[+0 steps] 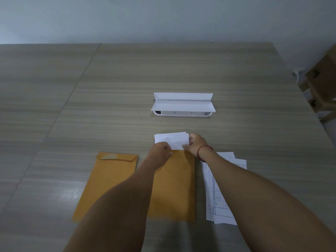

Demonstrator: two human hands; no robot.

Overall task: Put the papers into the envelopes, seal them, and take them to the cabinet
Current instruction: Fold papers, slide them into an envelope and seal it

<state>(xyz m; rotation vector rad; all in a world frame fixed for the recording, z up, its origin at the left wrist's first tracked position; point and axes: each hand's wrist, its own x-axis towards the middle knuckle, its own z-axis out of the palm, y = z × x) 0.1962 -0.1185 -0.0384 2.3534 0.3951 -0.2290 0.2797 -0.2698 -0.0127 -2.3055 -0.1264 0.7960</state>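
Papers (172, 140) are the thing at risk: a folded white bundle sits half inside the mouth of the open envelope (174, 188), toward the near side of the bench (181, 70) and a little right of its middle.

The bench leaves wide bare room to the left and toward its far edge at the wall. The right edge is closer, with cardboard boxes (323, 79) beyond it.

A second envelope (109, 179) lies just beside the open one on the left, flap folded over. A sideways sweep of the left forearm could likely drag it askew.

Loose sheets (223, 188) lie fanned under the right forearm. Pulling that arm back may well scatter them toward the right edge.

A white tray-like device (182, 106) stands apart toward the far edge, so a hard forward push has clearance.

The left hand (161, 151) has its fingers curled, seemingly pinching the envelope's lip. The right hand (197, 144) pinches the bundle's right edge. If the lip slips, I judge the papers could snag, crumple or tear the mouth.
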